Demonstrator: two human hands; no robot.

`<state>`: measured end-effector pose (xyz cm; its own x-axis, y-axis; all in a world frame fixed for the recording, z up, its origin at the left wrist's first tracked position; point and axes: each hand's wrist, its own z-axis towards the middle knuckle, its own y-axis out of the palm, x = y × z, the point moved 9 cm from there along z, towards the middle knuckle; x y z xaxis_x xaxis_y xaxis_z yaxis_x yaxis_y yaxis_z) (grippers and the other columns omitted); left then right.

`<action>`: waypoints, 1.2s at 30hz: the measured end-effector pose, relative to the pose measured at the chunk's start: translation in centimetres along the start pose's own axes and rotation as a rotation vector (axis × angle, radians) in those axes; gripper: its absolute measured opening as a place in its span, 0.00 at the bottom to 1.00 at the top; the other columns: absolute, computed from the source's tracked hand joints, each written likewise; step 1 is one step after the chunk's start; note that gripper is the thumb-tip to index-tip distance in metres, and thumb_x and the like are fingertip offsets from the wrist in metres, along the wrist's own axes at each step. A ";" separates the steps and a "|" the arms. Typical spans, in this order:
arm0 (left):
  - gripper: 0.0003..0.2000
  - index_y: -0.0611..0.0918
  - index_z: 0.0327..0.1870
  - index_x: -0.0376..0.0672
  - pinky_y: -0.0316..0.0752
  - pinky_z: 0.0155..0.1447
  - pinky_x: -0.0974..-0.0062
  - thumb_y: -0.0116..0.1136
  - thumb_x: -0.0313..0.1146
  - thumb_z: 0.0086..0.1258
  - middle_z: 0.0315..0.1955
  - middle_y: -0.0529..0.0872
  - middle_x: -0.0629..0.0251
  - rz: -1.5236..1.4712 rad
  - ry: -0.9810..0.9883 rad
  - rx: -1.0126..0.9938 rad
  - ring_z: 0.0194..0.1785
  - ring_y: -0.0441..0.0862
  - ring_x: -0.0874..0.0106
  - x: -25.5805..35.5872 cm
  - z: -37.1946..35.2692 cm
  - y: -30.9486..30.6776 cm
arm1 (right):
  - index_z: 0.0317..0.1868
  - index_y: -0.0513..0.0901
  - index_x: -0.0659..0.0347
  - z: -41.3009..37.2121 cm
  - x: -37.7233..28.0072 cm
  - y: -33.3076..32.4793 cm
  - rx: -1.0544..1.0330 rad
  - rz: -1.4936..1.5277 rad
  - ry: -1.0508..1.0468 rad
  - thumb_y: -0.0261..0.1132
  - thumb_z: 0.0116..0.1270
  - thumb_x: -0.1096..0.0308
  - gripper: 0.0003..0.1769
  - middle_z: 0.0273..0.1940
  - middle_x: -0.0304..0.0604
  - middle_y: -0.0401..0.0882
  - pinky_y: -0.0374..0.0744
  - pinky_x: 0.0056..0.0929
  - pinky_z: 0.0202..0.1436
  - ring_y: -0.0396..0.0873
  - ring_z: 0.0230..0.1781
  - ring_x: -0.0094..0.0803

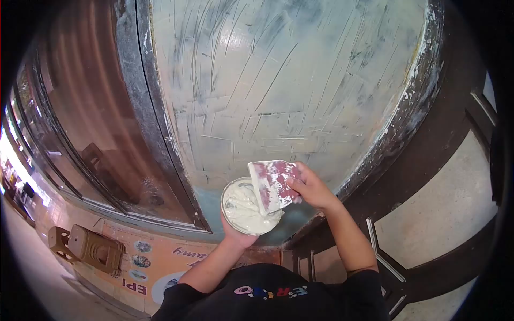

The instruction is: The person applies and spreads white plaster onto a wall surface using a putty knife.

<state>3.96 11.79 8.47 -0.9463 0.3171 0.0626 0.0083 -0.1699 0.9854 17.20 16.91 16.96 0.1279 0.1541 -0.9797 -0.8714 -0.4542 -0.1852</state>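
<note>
A round container (229, 199) of whitish paste (243, 211) rests in my left hand (237, 235), which supports it from below and behind. My right hand (311, 187) grips a flat reddish scraper (276, 184) smeared with white paste. The scraper's long edge overlaps the right side of the container and its lower corner touches the paste. Behind both hands stands a wall panel (267, 96) with a patchy, streaked whitish-green coat and dark scratch marks.
Dark frames border the panel on the left (144, 69) and right (399, 115). Brown stacked stools (96, 249) stand at the lower left beside an orange printed banner (160, 257). A dark panelled door (433, 208) is at the right.
</note>
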 end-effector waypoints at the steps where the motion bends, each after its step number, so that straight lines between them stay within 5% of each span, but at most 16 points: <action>1: 0.35 0.68 0.75 0.49 0.60 0.75 0.38 0.38 0.62 0.74 0.74 0.69 0.57 0.003 0.002 -0.007 0.74 0.68 0.49 0.2 -0.1 -0.1 | 0.56 0.70 0.62 -0.5 0.9 -0.6 0.047 0.095 0.068 0.61 0.76 0.65 0.15 0.35 0.37 0.82 0.78 0.24 0.30 0.80 0.27 0.22; 5: 0.34 0.69 0.74 0.48 0.60 0.76 0.40 0.39 0.61 0.73 0.73 0.69 0.56 0.051 0.034 0.070 0.74 0.67 0.49 0.9 -0.1 -0.4 | 0.57 0.68 0.61 -2.2 1.6 -0.8 0.097 0.193 -0.033 0.61 0.76 0.65 0.16 0.34 0.35 0.81 0.76 0.22 0.27 0.79 0.26 0.21; 10: 0.34 0.70 0.73 0.48 0.59 0.76 0.37 0.38 0.61 0.74 0.72 0.70 0.54 0.076 0.011 0.019 0.74 0.67 0.46 0.4 0.3 1.1 | 0.67 0.66 0.63 -4.0 1.3 -1.6 0.267 0.239 -0.214 0.56 0.79 0.68 0.20 0.47 0.40 0.82 0.79 0.25 0.41 0.80 0.40 0.23; 18: 0.34 0.68 0.74 0.51 0.54 0.74 0.27 0.38 0.63 0.74 0.74 0.67 0.56 0.075 -0.069 -0.035 0.75 0.64 0.45 -1.5 1.2 2.9 | 0.62 0.73 0.67 -6.8 -3.5 -3.8 0.548 0.185 -0.543 0.57 0.79 0.68 0.17 0.55 0.42 0.80 0.76 0.29 0.59 0.77 0.53 0.24; 23: 0.35 0.68 0.75 0.52 0.53 0.75 0.28 0.38 0.63 0.73 0.75 0.67 0.57 0.094 -0.084 -0.021 0.75 0.64 0.45 -2.0 1.4 2.7 | 0.67 0.70 0.68 -6.9 -3.1 -5.4 0.552 0.246 -0.593 0.57 0.79 0.70 0.20 0.59 0.44 0.79 0.77 0.29 0.60 0.78 0.56 0.27; 27: 0.35 0.68 0.75 0.52 0.54 0.76 0.31 0.38 0.63 0.73 0.75 0.66 0.58 0.121 -0.085 0.004 0.75 0.64 0.46 -2.1 1.1 1.6 | 0.60 0.76 0.70 -10.2 -13.4 -8.5 0.945 -0.247 -0.877 0.56 0.78 0.71 0.16 0.55 0.43 0.81 0.77 0.28 0.56 0.77 0.53 0.25; 29: 0.35 0.68 0.74 0.54 0.50 0.71 0.19 0.39 0.65 0.73 0.73 0.68 0.56 0.094 -0.070 0.046 0.73 0.66 0.43 -2.0 1.0 1.1 | 0.58 0.80 0.68 -10.1 -17.7 -10.9 1.087 -0.520 -0.945 0.59 0.74 0.74 0.15 0.51 0.46 0.84 0.78 0.34 0.53 0.81 0.46 0.32; 33: 0.34 0.70 0.73 0.54 0.53 0.73 0.24 0.38 0.64 0.72 0.73 0.69 0.57 0.079 -0.117 -0.036 0.74 0.65 0.43 -2.3 0.4 2.1 | 0.61 0.84 0.52 -9.0 -28.1 -9.2 1.186 -1.377 -1.234 0.65 0.60 0.80 0.27 0.57 0.42 0.83 0.72 0.42 0.62 0.77 0.55 0.46; 36: 0.34 0.71 0.72 0.54 0.53 0.72 0.22 0.38 0.65 0.72 0.72 0.70 0.57 0.058 -0.102 0.009 0.73 0.66 0.44 -1.9 0.3 1.4 | 0.60 0.85 0.43 -6.0 -32.6 -9.9 1.249 -1.591 -1.190 0.66 0.61 0.75 0.26 0.59 0.35 0.82 0.70 0.40 0.63 0.75 0.58 0.40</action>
<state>5.82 11.21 9.80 -0.9064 0.4005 0.1345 0.0650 -0.1826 0.9810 24.55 11.10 50.29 0.9129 0.1735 0.3696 -0.2239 0.9697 0.0978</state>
